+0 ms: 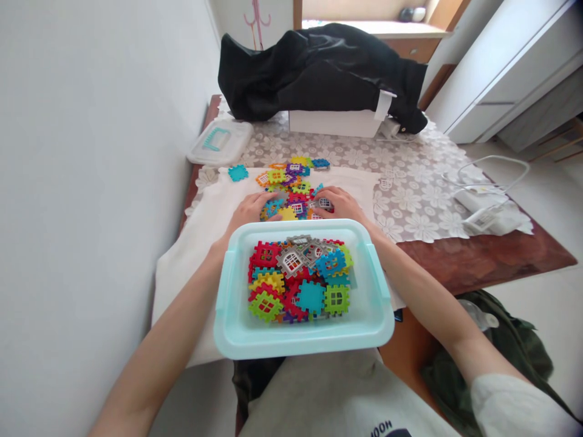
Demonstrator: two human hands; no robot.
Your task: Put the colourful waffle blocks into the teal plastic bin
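Observation:
A light turquoise plastic tub (305, 349), tilted toward me, stands in front of my body between my forearms. Inside it lie several colourful interlocking building pieces (311, 297), many with window cut-outs. Beyond its far rim, a loose pile of the same pieces (297, 188) is spread on a white cloth. My left hand (249, 211) curls around the pile's left side, next to blue and yellow pieces. On the right side, my right hand (340, 204) has its fingers bent over a grey window piece (324, 203). The tub's rim hides part of both hands.
A single blue piece (238, 173) lies left of the pile. Behind it sits a clear lid (220, 142). A black garment (319, 73) drapes over a white box (332, 123) at the back. White cables and a bag (489, 209) lie at the right edge.

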